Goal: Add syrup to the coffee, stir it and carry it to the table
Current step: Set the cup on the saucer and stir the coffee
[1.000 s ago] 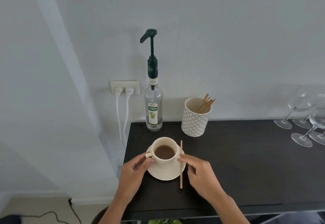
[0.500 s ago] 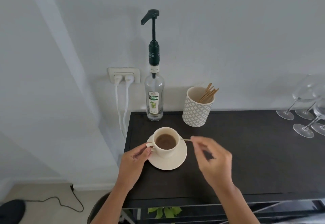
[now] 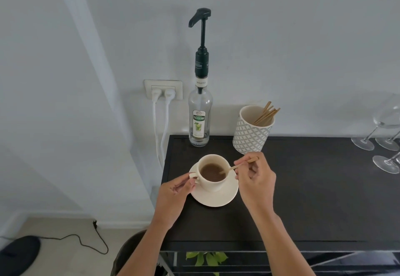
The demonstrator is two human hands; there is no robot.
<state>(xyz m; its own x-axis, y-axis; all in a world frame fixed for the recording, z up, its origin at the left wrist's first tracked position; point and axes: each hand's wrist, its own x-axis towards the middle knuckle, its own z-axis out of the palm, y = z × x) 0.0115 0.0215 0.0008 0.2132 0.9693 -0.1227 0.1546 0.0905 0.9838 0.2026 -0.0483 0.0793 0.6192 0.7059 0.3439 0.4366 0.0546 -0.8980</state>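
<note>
Stirring looked like the step, for the right hand (image 3: 256, 180) pinched a wooden stir stick (image 3: 236, 166) dipped in the coffee cup (image 3: 213, 173) on its saucer (image 3: 216, 199), the left hand (image 3: 173, 197) pinched the handle, and carrying probably came next.

I see the cup (image 3: 213, 173) of coffee on its saucer (image 3: 216, 197), on the dark counter (image 3: 303, 189). Left hand (image 3: 173, 197) pinches the cup's handle. Right hand (image 3: 256, 180) holds a stirrer (image 3: 236, 167), tip dipped in the coffee. Syrup bottle (image 3: 199, 120) stands behind, by the wall.
</note>
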